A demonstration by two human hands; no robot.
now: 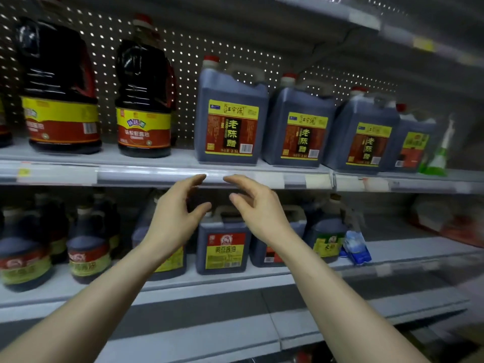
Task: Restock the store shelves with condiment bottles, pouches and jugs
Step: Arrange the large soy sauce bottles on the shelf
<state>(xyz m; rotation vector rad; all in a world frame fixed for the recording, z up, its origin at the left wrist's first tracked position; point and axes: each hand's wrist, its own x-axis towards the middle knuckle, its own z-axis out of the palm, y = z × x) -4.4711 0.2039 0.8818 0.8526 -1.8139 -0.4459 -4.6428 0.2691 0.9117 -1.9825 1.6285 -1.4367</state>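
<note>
A white perforated back panel (188, 48) is running behind grey metal shelves (183, 156). Price-tag rails (146, 175) are lining their front edges. Dim light is falling across the aisle.

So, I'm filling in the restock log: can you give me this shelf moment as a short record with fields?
upper shelf: round dark jugs with red-and-yellow labels, left; square dark vinegar jugs with red caps, right
lower shelf: square dark jug with yellow label, seen between the arms
left hand: open, holding nothing
right hand: open, holding nothing
</note>
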